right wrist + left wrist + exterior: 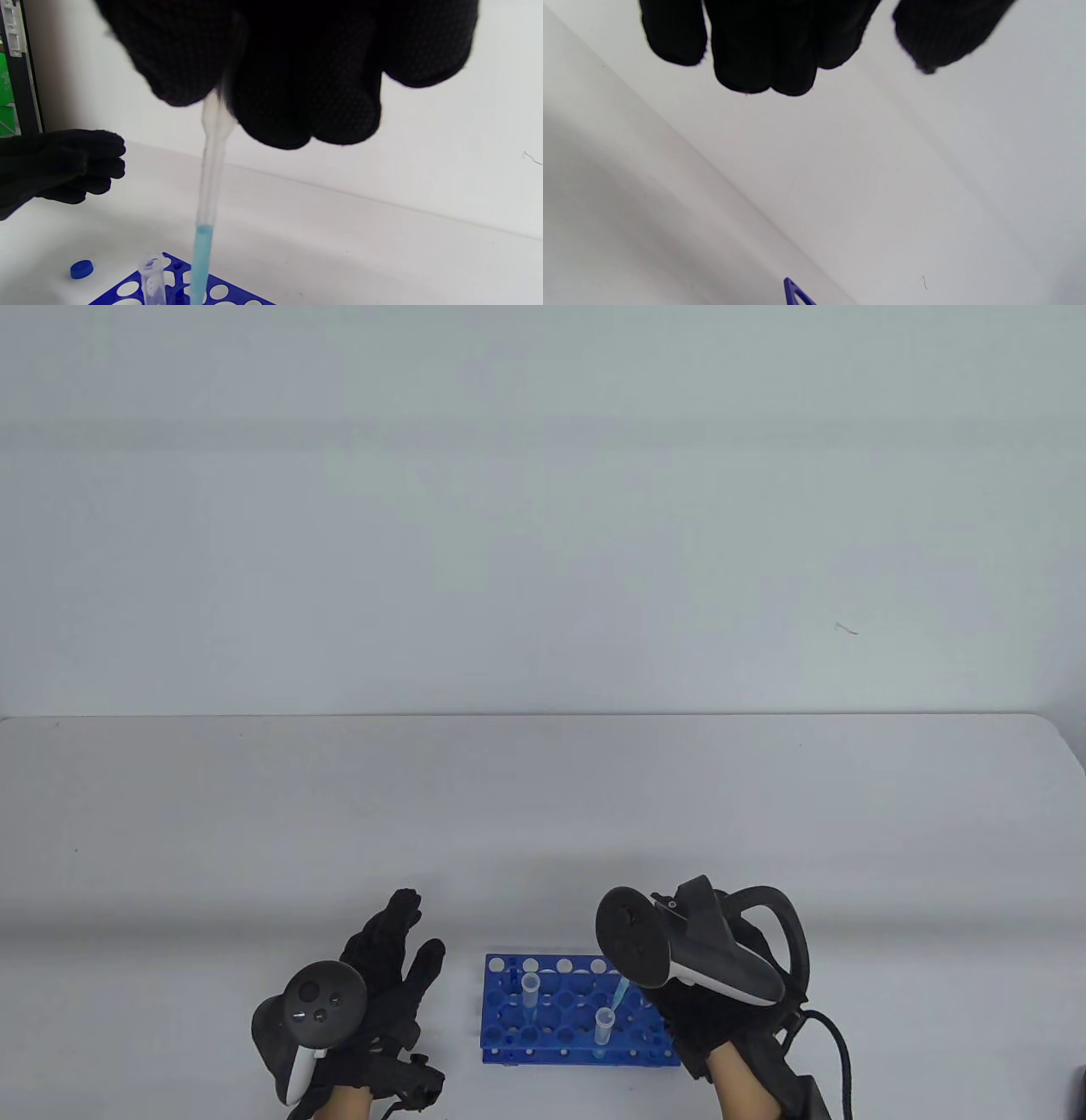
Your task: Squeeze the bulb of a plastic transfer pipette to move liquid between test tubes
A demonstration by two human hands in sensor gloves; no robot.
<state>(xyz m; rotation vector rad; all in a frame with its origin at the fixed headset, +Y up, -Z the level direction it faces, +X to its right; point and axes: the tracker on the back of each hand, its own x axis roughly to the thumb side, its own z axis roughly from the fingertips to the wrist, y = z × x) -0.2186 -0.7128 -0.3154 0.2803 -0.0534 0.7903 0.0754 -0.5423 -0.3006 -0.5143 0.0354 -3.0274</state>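
A blue tube rack (560,1014) stands at the table's front edge between my hands. Two clear tubes stand in it: one at the left (530,988), one nearer and to the right (604,1025). My right hand (700,1022) grips the top of a clear plastic pipette (211,178), its bulb hidden under the fingers (271,106). Blue liquid (202,254) fills the lower stem. The tip (621,994) points down at the mouth of the right tube. My left hand (399,954) is open and empty left of the rack, fingers stretched out (763,51).
A small blue cap (81,269) lies on the table left of the rack. A corner of the rack (795,294) shows in the left wrist view. A black cable (836,1052) runs from my right wrist. The white table (543,814) stretches far behind the rack.
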